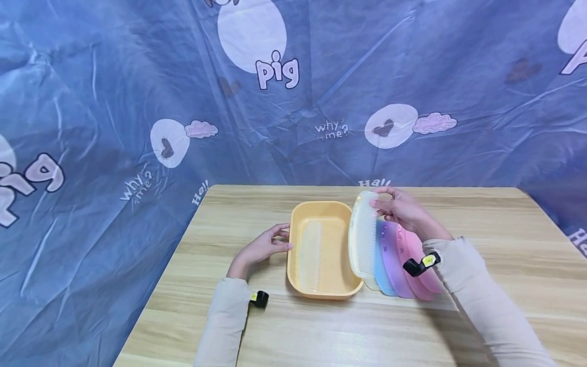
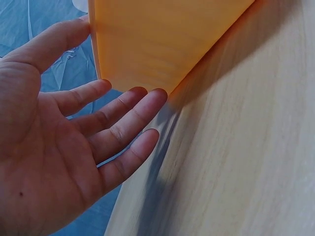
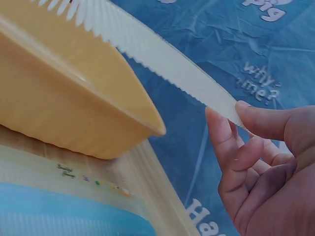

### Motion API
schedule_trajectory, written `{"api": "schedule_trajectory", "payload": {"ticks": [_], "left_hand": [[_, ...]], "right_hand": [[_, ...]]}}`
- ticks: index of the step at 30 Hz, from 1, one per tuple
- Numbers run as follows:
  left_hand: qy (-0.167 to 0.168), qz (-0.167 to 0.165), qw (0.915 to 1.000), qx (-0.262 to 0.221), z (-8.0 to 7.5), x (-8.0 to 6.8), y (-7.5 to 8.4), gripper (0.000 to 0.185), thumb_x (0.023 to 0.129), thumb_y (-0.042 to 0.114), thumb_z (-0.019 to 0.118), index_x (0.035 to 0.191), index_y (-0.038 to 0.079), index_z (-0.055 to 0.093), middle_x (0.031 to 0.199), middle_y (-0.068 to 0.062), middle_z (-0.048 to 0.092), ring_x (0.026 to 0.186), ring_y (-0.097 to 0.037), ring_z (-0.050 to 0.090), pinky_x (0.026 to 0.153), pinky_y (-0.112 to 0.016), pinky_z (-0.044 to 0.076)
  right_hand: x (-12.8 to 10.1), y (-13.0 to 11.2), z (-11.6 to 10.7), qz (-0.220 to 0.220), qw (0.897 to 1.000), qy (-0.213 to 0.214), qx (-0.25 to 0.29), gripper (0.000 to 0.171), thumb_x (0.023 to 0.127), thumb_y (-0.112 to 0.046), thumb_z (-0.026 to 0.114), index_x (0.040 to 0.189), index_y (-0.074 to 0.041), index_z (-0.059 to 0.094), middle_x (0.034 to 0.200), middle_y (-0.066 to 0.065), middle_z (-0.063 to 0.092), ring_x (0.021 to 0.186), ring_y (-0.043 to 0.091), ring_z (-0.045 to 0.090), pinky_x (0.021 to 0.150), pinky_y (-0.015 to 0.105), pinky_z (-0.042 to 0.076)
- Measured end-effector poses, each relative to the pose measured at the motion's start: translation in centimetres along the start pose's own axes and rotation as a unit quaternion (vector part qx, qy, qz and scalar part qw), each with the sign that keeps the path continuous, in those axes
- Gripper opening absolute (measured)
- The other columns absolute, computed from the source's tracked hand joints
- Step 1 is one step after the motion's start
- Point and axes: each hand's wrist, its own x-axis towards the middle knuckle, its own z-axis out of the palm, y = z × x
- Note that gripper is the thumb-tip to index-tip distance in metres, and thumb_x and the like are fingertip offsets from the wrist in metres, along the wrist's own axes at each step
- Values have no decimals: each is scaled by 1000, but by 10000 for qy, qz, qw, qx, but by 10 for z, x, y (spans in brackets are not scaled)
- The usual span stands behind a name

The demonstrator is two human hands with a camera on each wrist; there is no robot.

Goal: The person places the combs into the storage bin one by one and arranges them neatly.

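Observation:
My right hand [image 1: 404, 209] pinches one end of a cream-white comb [image 1: 361, 237] between thumb and fingers. The comb is raised, tilted over the right rim of a yellow plastic basin [image 1: 337, 255]. Inside the basin, toward its left side, lies another pale comb [image 1: 309, 252]. My left hand [image 1: 262, 248] is at the basin's left side; in the left wrist view its fingertips [image 2: 156, 98] touch the outer wall, fingers loosely extended and the thumb by the rim. Right of the basin, combs lie fanned out: blue [image 1: 384, 267], purple [image 1: 398, 255] and pink ones [image 1: 419, 270].
A wood-grain table [image 1: 298, 331] carries everything. Behind it hangs a blue printed cloth [image 1: 321, 153]. Under the raised comb, part of another pale comb [image 3: 74, 172] shows beside the blue one. Each forearm wears a small black device.

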Motion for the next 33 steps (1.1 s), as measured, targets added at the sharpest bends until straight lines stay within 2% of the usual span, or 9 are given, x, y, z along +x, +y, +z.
{"api": "schedule_trajectory", "payload": {"ticks": [3,8,16,26,33], "left_hand": [[-11,12,10000,-2,0,1,-1,69,92,21,66,150,10,31,137,-18,49,116,-29,58,103,-43,44],[-13,26,10000,40,-1,1,0,69,92,21,66,150,10,31,137,-18,49,117,-29,57,103,-44,45],[-12,26,10000,61,0,0,0,68,93,19,65,151,10,30,137,-19,49,116,-28,57,103,-44,44],[-62,83,9999,114,-1,-2,2,68,94,20,64,151,8,29,138,-21,48,115,-28,58,102,-43,45],[2,30,9999,120,0,-1,1,69,92,22,66,150,11,31,138,-17,49,116,-28,58,103,-44,44]], "right_hand": [[4,3,5,-22,9997,13,-246,24,96,-9,57,114,-16,43,65,-10,62,58,1,58,47,14,40],[8,7,13,-53,9993,-29,-361,26,96,-8,57,117,-14,43,65,-10,62,58,1,57,47,13,41],[12,9,23,-16,9986,-49,-521,38,95,-9,58,128,-4,39,67,-11,63,59,0,58,48,13,40],[20,16,38,-27,9980,-74,-627,34,93,-9,59,122,-7,42,69,-10,65,62,3,60,51,16,39],[22,23,44,54,9967,-129,-799,38,93,-8,58,126,-2,40,67,-8,66,60,4,61,50,17,38]]}}
